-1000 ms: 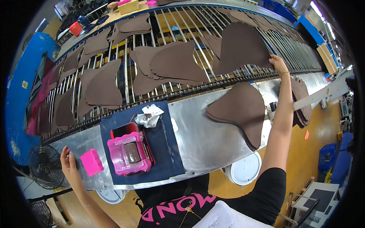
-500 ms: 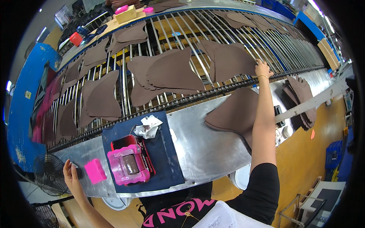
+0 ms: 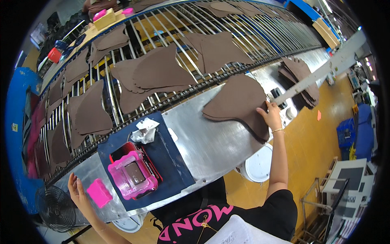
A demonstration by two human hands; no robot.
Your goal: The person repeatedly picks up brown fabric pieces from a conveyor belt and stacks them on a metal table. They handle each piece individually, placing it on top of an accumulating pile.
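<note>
My right hand (image 3: pixel 272 116) is at the right edge of a stack of brown cut sheet pieces (image 3: pixel 237 97) on the metal table. Its thumb is spread from the fingers and reaches over the edge of the top piece; no piece looks lifted. My left hand (image 3: pixel 79 192) is raised at the table's left end with its fingers apart, nothing visible in it. Close beside it lies a bright pink block (image 3: pixel 99 192). A clear pink tray (image 3: pixel 134 175) with a dark block inside rests on a red-and-black box (image 3: pixel 153 170).
Behind the table runs a slatted roller conveyor (image 3: pixel 115 97) carrying several brown pieces. A dark blue cloth (image 3: pixel 174 162) holds crumpled white paper (image 3: pixel 144 130). More brown pieces (image 3: pixel 302 79) lie under a slanted pale bar (image 3: pixel 321 71). A wire fan (image 3: pixel 56 207) stands left, a white bucket (image 3: pixel 258 163) below.
My right hand has moved back from the brown pieces on the conveyor to the stack on the table. The view has shifted. My left hand stays near the pink block.
</note>
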